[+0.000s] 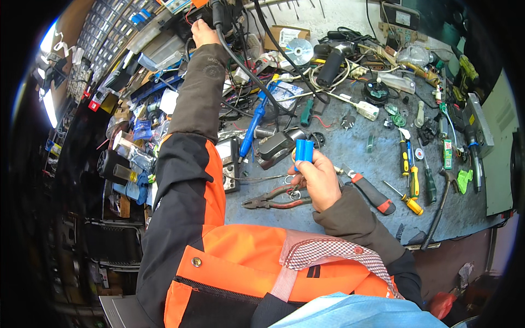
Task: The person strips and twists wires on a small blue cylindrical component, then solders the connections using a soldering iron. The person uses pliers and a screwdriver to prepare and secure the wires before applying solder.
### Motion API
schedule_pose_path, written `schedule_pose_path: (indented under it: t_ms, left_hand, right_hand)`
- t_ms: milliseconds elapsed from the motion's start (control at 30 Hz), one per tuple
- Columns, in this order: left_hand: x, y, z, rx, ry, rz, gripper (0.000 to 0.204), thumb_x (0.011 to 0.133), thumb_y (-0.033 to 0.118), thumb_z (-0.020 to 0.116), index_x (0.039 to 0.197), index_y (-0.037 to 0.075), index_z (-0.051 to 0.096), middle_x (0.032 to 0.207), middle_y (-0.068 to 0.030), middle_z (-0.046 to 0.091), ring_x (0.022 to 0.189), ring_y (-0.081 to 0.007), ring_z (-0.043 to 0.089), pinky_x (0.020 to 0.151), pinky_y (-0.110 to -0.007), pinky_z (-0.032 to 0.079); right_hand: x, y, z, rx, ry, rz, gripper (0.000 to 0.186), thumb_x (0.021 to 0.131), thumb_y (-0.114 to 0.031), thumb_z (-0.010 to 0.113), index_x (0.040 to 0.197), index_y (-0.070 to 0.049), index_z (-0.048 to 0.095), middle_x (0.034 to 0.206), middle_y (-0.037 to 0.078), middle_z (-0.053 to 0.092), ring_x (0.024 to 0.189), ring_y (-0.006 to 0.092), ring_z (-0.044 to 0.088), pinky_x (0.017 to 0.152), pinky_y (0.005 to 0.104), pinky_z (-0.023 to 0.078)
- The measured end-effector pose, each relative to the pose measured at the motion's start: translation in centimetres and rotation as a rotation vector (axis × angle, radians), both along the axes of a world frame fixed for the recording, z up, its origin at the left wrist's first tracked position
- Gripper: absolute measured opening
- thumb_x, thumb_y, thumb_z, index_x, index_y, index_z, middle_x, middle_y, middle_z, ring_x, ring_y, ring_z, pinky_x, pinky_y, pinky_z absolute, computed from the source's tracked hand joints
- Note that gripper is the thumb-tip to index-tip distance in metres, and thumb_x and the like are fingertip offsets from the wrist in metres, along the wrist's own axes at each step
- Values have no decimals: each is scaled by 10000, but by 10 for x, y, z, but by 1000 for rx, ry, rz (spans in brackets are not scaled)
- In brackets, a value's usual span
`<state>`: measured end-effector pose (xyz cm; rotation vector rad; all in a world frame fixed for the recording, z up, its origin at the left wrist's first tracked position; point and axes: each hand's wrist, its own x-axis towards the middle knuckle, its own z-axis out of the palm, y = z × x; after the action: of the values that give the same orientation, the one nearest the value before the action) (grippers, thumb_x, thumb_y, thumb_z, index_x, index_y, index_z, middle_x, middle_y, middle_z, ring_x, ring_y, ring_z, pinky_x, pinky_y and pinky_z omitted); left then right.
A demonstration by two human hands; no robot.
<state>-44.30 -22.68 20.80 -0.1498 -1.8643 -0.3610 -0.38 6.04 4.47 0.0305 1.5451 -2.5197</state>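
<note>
where the bench (pixel 355 147) ends on the near side: jacket (pixel 240 240), orange and black, with dark brown cuffs (pixel 355 221).

yellow screwdriver (pixel 412 205), well right of the hands, tip toward the far left.

pliers (pixel 273 200), red and dark handles, flat on the bench, head to the left, handles running up to the right hand (pixel 321 183).

knife (pixel 374 194), dark handle edged red, aslant just right of that hand.

right hand, one: thumb and fingers closed about two blue cylinders (pixel 304 153), side by side, upright, above the bench.

meter (pixel 227 158), to the left, partly behind the left sleeve (pixel 199 87).

dark case (pixel 281 147), glossy, just left of the cylinders.

blue tool (pixel 254 123), long, slanting beyond the meter.

green screwdriver (pixel 307 112), a little farther out.

black cylinder (pixel 330 68), among pale cables (pixel 350 65).

disc (pixel 299 52), silvery, before a box (pixel 287 36) of cardboard.

left hand (pixel 204 34), one, farthest: arm stretched out, fingers bent, tips lost among dark gear (pixel 183 24); from where i stand, i cannot tell how open it is, or whether it grips anything.
</note>
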Motion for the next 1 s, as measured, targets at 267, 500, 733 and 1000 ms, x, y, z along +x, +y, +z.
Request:
schedule_pose_path:
  t_ms: [267, 500, 733, 1000]
  left_hand:
    - [27, 10, 26, -156, 34, 154, 338, 941, 176, 680, 1250, 48, 638, 1345, -211, 651, 1159, -468, 669, 940, -591, 552]
    - [45, -16, 13, 114, -282, 94, 568, 919, 581, 776, 1092, 45, 840, 1044, -238, 804, 1053, -428, 769, 972, -491, 591]
    - [25, -17, -1, 50, -190, 94, 503, 922, 492, 783, 1114, 29, 827, 1027, -202, 812, 1027, -389, 777, 942, -474, 598]
    - [18, -23, -9, 39, -90, 37, 497, 884, 421, 839, 1182, 25, 808, 1025, -165, 823, 1006, -349, 787, 951, -439, 606]
  right_hand:
    - [2, -3, -10, 110, 9, 38, 179, 1026, -133, 603, 1143, -1, 636, 977, 104, 733, 739, 147, 676, 659, 312, 542]
    - [4, -5, -7, 84, -10, 37, 166, 1047, -111, 601, 1170, 0, 619, 973, 116, 733, 720, 159, 679, 652, 314, 553]
    - [4, -2, -9, 79, -25, 42, 173, 1043, -116, 599, 1186, -20, 618, 964, 113, 735, 722, 153, 682, 652, 308, 550]
    - [6, -3, -7, 91, -15, 41, 177, 1043, -128, 596, 1185, -27, 620, 954, 107, 734, 708, 142, 678, 635, 297, 542]
